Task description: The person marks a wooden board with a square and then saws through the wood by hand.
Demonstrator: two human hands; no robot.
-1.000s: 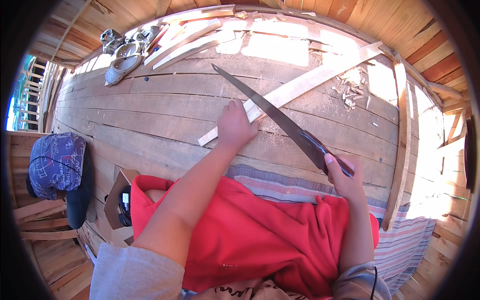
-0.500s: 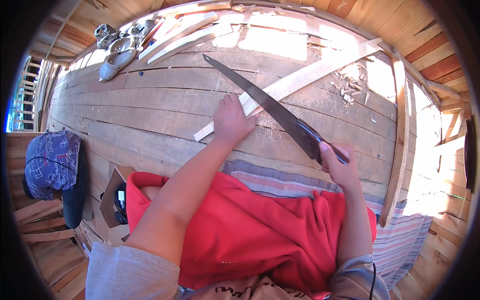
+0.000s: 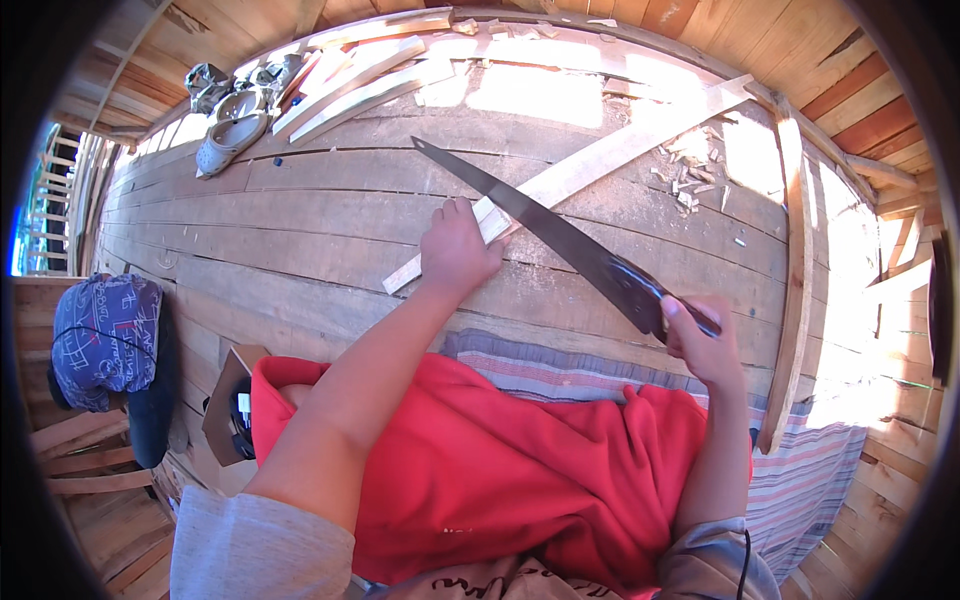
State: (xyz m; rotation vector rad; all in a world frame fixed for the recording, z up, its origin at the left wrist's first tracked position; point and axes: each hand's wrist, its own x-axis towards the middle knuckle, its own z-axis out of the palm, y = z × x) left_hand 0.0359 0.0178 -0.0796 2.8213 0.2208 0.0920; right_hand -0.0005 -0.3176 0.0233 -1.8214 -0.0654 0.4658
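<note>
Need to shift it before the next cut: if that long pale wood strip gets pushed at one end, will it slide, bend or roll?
The wood strip looks flat-faced, so rolling seems unlikely. Long and thin, it may flex slightly and pivot under the left hand pinning it. The plank floor looks rough, so probably some drag.
</note>
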